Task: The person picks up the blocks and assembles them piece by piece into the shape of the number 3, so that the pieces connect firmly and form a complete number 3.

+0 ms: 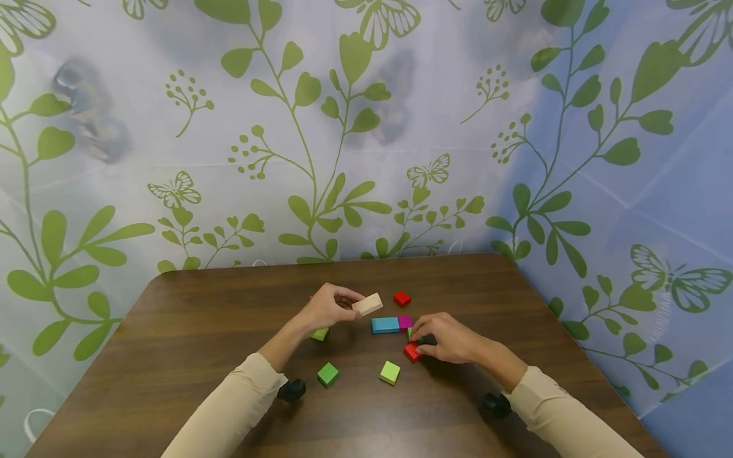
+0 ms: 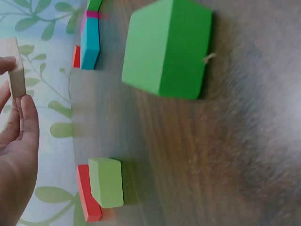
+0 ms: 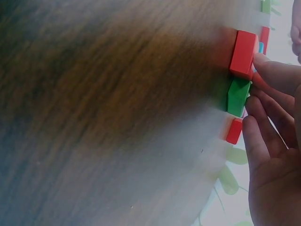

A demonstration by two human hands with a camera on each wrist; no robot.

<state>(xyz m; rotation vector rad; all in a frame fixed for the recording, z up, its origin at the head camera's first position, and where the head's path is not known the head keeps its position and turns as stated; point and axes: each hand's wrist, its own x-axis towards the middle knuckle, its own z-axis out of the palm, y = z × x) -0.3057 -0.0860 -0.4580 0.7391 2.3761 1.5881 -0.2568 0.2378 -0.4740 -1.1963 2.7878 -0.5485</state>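
Note:
My left hand point(image 1: 329, 306) pinches a plain wooden block point(image 1: 368, 305) between thumb and fingers, lifted above the table. Just below it lie a blue block point(image 1: 385, 325) and a magenta block point(image 1: 404, 323), end to end. At the magenta block's right side, my right hand point(image 1: 446, 338) has its curved fingers and thumb about a green block point(image 3: 239, 97), partly hidden by the hand in the head view. Its thumb is also close to a red block point(image 3: 243, 54), which lies beside the green one; whether they touch is unclear.
Nearer me on the brown table point(image 1: 229, 356) lie another green block point(image 1: 328, 374) and a light green block point(image 1: 390, 373). A small red block point(image 1: 403, 298) sits farther back. Beside my left hand lie a second light green block point(image 2: 106, 182) and a red block point(image 2: 88, 193). Patterned curtains hang behind.

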